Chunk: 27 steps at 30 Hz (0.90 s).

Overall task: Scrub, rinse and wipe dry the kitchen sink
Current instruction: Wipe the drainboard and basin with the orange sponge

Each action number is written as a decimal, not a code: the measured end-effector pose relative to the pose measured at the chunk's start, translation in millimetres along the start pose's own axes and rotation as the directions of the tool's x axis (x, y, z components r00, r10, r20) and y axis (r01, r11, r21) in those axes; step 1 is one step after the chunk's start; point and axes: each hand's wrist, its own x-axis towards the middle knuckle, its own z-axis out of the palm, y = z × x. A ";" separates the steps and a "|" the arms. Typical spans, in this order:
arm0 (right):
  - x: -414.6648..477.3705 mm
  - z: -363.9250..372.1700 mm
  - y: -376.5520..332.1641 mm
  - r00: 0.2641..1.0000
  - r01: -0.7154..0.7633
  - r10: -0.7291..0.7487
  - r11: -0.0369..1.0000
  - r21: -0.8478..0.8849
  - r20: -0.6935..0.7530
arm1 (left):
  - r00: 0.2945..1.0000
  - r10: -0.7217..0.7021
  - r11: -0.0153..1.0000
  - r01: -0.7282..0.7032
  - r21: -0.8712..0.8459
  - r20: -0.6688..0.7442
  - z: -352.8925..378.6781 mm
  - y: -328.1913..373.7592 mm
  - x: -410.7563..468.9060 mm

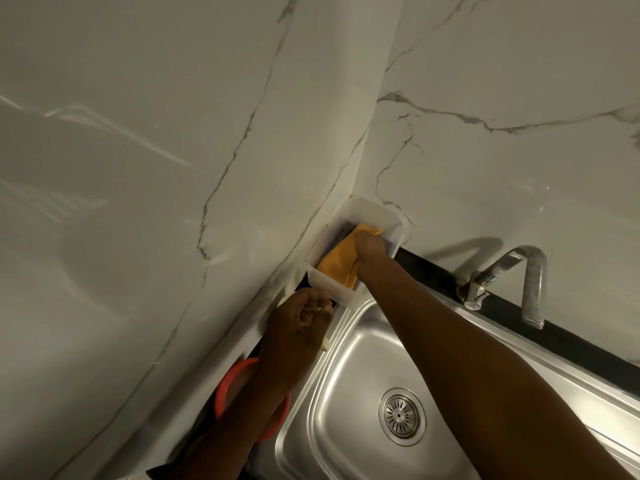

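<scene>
The stainless steel sink [349, 368] fills the lower middle, with a round drain strainer [401, 416] in its bowl. A clear plastic tub [367, 211] stands in the wall corner at the sink's far left. My right hand [370, 247] reaches into the tub, closed on an orange cloth [337, 263] that lies partly over a dark item. My left hand [298, 320] is at the tub's near end, fingers curled around a pale object I cannot identify.
A metal tap [512, 275] arches over the sink's back rim at the right, on a black counter strip [433, 271]. A red bowl [235, 382] sits left of the sink, partly hidden by my left forearm. Marble walls meet in the corner behind the tub.
</scene>
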 end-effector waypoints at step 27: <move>-311.7 -187.3 194.6 0.703 0.471 -0.432 0.878 0.087 0.565 | 0.988 -0.045 0.997 0.037 -0.062 -0.147 -27.8 -6.9 -251.2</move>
